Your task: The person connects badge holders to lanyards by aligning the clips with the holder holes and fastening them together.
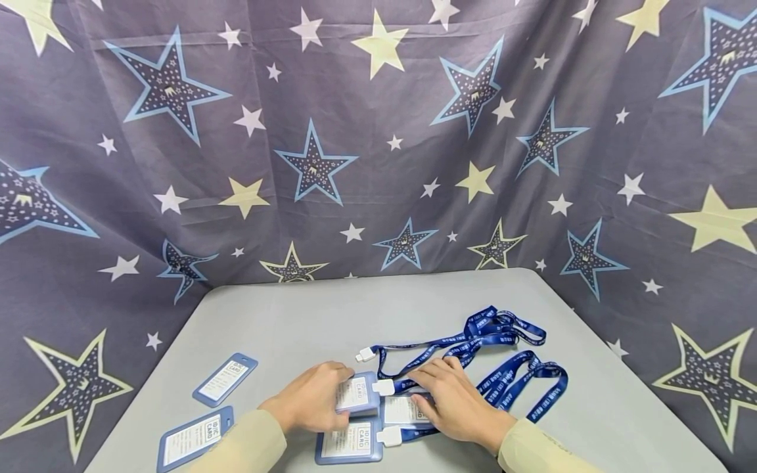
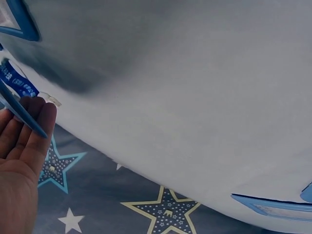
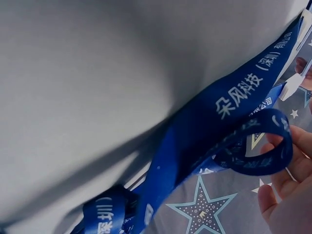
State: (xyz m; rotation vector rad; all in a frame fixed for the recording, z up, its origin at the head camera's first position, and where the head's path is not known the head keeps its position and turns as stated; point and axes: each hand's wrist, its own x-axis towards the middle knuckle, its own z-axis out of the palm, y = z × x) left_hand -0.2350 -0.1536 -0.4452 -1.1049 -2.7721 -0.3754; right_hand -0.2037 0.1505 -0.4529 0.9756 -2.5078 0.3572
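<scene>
My left hand grips a blue-framed ID card holder by its left side, thumb at the near edge and fingers at the far edge. A white clip of a blue lanyard is at the slotted end of this holder. The left wrist view shows the holder's edge across the fingers. My right hand pinches the lanyard strap to the right of the clip; its fingers partly hide the strap. In the right wrist view, a loop of lanyard overlaps the fingers.
Below the hands lie another card holder with a white clip and a partly covered one. Two holders, one farther and one nearer, lie at left. Bunched lanyards spread at right. A starred curtain backs the grey table.
</scene>
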